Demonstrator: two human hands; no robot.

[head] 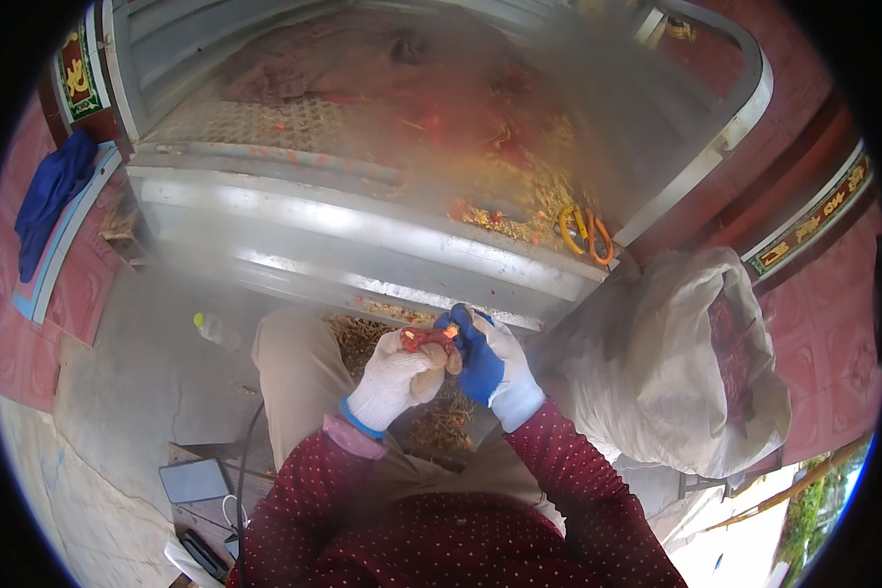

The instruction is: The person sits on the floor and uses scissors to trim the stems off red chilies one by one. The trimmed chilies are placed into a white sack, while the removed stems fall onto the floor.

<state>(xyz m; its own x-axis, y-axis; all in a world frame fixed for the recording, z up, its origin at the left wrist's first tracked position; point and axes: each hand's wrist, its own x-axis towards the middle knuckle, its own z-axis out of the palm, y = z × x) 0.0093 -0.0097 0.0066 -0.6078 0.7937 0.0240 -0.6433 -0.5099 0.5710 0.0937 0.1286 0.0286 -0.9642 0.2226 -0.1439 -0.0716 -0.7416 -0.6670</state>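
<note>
My left hand, in a white knit glove with a blue cuff, grips a small bunch of dark red dried pods, apparently chili peppers. Pale orange openings show on the bunch. At its right end, the blue-coated glove on my right hand presses its fingers against the bunch. Both hands meet above my lap, and the gloves partly hide the pods. Below them, dry stems and reddish scraps lie between my legs.
Ahead stands a metal truck-bed ledge with yellow seeds and orange- and yellow-handled scissors. A large white woven sack of red pods stands right. At left are a bottle, phone and black cable. Haze blurs the view.
</note>
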